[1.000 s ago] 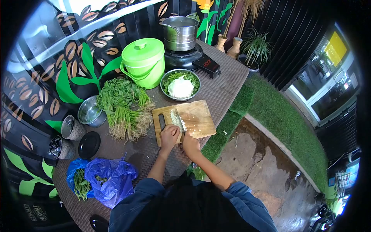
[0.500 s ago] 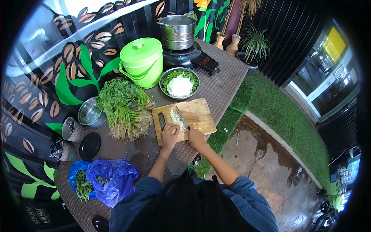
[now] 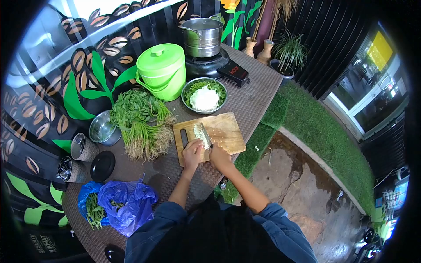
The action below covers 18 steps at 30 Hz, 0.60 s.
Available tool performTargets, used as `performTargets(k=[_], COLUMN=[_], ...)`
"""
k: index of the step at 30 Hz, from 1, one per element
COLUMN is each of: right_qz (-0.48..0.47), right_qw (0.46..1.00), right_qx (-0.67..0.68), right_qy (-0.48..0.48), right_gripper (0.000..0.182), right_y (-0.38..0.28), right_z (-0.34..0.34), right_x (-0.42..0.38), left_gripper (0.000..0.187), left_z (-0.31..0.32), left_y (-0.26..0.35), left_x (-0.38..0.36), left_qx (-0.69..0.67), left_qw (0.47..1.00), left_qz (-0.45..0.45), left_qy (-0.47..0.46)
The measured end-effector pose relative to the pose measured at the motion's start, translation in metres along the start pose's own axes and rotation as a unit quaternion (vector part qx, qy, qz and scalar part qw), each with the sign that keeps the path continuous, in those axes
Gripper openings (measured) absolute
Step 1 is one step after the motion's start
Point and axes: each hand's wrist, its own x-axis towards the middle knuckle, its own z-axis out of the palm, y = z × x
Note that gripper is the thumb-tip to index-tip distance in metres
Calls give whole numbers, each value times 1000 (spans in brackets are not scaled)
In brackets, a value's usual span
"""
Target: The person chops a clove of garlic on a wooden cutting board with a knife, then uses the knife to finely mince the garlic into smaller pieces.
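On the wooden cutting board (image 3: 228, 130) lies a strip of finely chopped white pieces (image 3: 198, 131), perhaps garlic. My right hand (image 3: 220, 158) is wrapped round the dark handle of a knife (image 3: 205, 131), whose blade points away from me along the right side of the pieces. Beside it, my left hand (image 3: 192, 152) rests at the near end of the chopped strip with its fingers bent and pressed together; whatever is under the fingertips is hidden. Just beyond the board stands a steel bowl (image 3: 187, 104) holding cut greens and a white heap.
Left of the board lies a bunch of rooted greens (image 3: 142, 122). Behind are a green lidded bucket (image 3: 161, 72) and a steel pot (image 3: 203, 39) on a black stove (image 3: 204, 65). A metal bowl (image 3: 104, 129), black lid (image 3: 103, 166) and blue plastic bags (image 3: 127, 204) sit further left.
My right hand has shifted slightly left, nearer my left hand, and the knife blade has moved left against the chopped pieces. My left hand stays almost in place.
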Motion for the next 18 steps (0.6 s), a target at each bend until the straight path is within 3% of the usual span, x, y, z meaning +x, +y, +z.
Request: performTargets(k=[6,11,14,18], right_qz=[23,3,35,6], right_qw=[996,999,995,997], right_qx=[-14,-24,-27,-18], right_qy=[81,24,88,72], right_gripper=[34,30,30,33], right_y=[1,-3,-6,-7], right_z=[51,15,41,31], right_x=[0,-3,-14,-2], left_gripper=[31,32,33,34], left_z=[-2,-2,-5,-4], left_y=[6,10,14,10], left_x=[1,1,3,2], left_qx=[-16,-17,-8,-5], left_qw=[999,1000,1000,999], left_qz=[38,21,23,26], left_qy=[-15,-16,-12,-19])
